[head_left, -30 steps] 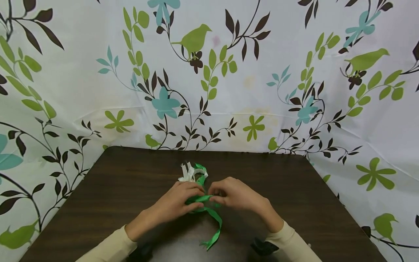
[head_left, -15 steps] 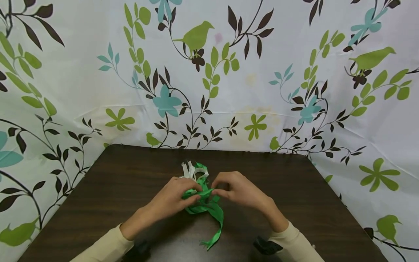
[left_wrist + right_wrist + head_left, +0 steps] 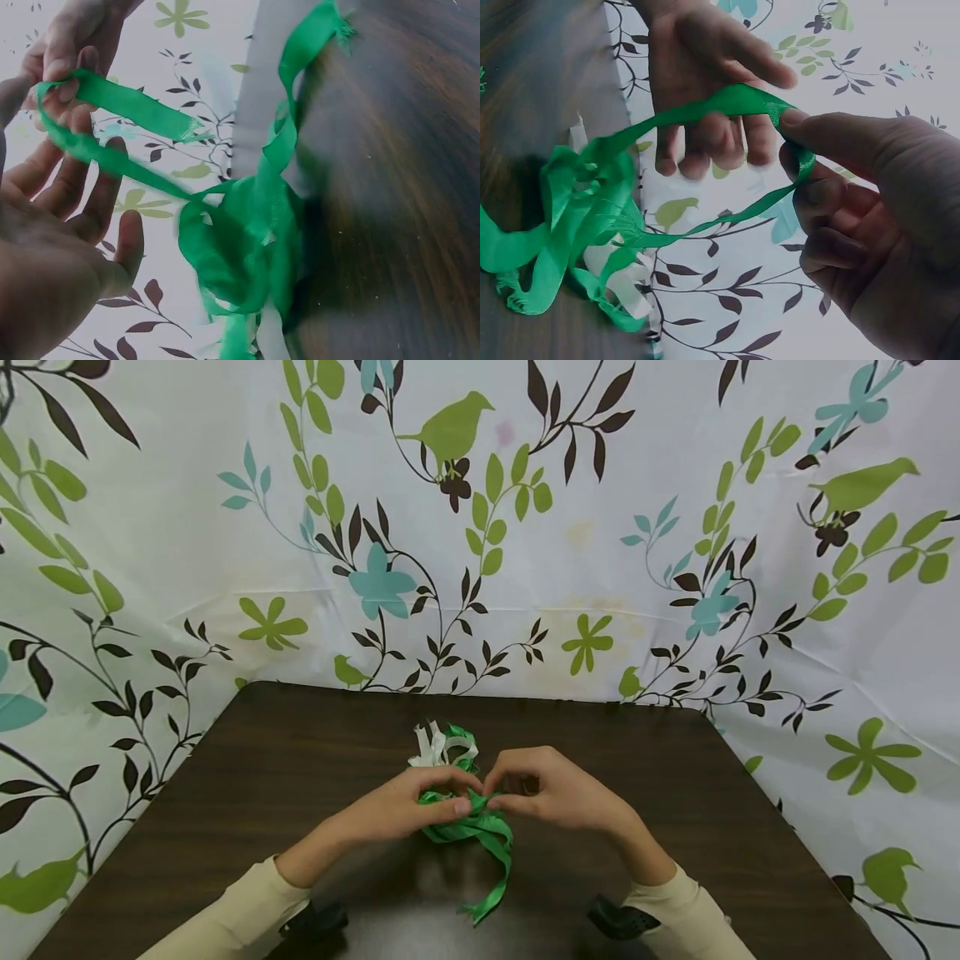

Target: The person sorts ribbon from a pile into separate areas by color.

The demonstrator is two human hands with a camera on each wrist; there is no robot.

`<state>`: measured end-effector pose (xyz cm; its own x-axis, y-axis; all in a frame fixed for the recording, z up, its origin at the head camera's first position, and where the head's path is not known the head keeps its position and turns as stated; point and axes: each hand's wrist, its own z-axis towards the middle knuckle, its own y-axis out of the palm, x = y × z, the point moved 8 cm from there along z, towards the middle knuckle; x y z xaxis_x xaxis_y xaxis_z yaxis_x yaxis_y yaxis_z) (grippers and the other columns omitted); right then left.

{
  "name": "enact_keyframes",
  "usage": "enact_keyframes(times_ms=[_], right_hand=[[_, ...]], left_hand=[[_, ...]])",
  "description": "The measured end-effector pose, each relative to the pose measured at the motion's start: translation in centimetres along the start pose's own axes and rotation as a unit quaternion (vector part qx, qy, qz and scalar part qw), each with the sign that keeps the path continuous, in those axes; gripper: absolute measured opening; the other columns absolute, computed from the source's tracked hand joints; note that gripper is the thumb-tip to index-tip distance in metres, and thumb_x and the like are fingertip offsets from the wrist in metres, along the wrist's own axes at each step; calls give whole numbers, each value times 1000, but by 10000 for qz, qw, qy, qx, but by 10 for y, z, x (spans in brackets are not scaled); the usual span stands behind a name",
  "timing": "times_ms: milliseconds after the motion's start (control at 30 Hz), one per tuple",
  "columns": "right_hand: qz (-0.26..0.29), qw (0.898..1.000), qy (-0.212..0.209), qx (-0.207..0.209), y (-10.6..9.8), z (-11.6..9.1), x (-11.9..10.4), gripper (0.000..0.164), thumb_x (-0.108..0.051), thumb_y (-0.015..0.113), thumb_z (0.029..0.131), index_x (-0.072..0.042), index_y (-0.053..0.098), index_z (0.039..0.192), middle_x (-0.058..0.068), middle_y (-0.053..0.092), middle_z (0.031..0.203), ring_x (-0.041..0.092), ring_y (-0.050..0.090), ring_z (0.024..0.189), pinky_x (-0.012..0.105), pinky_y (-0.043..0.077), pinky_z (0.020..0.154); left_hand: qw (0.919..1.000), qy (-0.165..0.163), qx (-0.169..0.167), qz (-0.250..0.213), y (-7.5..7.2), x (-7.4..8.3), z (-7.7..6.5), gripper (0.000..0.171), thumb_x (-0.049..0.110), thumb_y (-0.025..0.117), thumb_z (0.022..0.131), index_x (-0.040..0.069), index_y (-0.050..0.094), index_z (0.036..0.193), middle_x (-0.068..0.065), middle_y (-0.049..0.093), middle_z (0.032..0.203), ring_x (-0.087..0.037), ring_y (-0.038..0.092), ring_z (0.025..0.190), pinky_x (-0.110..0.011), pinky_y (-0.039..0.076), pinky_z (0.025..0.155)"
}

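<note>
Long green fabric ribbon point(image 3: 742, 100), tangled, is laid near middle of dark brown wood-grain table point(image 3: 225, 810); one stretch is raised — pinched between thumb and fingers of right hand point(image 3: 551, 785). Left hand point(image 3: 408, 804) is held alongside, fingers loosely spread; contact cannot be told. White strips point(image 3: 431, 747) are bunched at far end.

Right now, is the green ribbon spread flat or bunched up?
Mostly bunched: the green ribbon shows tangled, overlapping loops, while the right hand pinches one loop clear of the tangle.
</note>
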<state>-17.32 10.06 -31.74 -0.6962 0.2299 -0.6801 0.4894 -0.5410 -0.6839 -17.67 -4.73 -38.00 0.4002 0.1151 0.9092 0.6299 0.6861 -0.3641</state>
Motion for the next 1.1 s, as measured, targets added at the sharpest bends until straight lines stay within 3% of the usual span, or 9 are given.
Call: enact_keyframes(times_ms=[167,467,667,833,1100], right_hand=[[-74,9997,-191,148,-7,-2,-3,12,-16,73,97,-23,71,107,-9,66,90,8,48,59,28,43,53],[-278,9980,20,559,-28,-12,0,13,-17,74,96,-23,71,107,-8,67,87,11,56,62,28,45,54],[-389,9963,238,726,-43,-19,4,14,-18,75,95,-24,72,107,-6,65,83,13,52,60,29,42,52],[-503,9949,237,846,-50,-19,4,17,-10,77,93,-20,72,106,-5,61,79,14,49,59,28,41,51],[-596,9934,351,912,-64,-14,-21,16,4,75,90,-9,71,100,3,60,74,17,48,58,30,39,52]], left_hand=[[9996,276,84,-47,-9,3,1,17,21,62,105,23,70,120,-2,70,107,-23,63,96,-39,53,81],[9998,104,-20,-153,-16,6,-5,12,20,65,103,19,72,113,-5,68,99,-22,59,88,-37,51,74],[9990,98,408,-182,-34,11,-9,10,19,67,101,12,72,107,-8,67,92,-26,60,85,-39,50,73],[9971,66,754,-34,-47,19,-14,7,20,69,100,15,73,104,-8,64,92,-27,58,85,-39,50,72],[9958,112,879,214,-61,30,-16,7,21,68,101,14,71,102,-7,64,92,-29,59,85,-40,52,70]])
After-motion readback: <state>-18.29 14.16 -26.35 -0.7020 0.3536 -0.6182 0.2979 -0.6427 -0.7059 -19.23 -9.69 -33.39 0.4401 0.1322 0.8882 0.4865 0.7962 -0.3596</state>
